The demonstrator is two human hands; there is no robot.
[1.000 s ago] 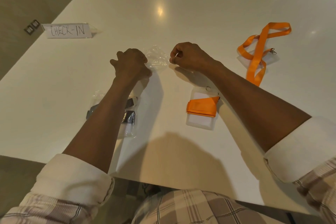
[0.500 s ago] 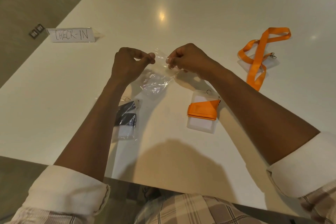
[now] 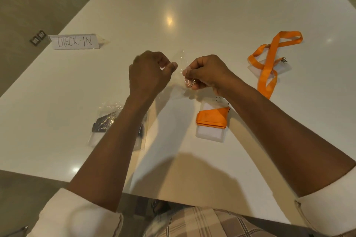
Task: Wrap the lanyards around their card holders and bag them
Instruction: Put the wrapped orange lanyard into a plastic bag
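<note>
Hands closer than before | both pinch clear bag (image 3: 180, 67) above table (image 3: 212, 29)

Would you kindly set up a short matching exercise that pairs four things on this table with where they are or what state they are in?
Things:
1. clear bag
2. wrapped orange lanyard
3. loose orange lanyard
4. CHECK-IN sign

States or places:
A. lies unwrapped across its card holder, at the right
B. stands near the table's left edge
C. pinched between the left hand and right hand
D. wound round its card holder, unbagged, beside the right forearm

Pairs: 1-C, 2-D, 3-A, 4-B
</note>
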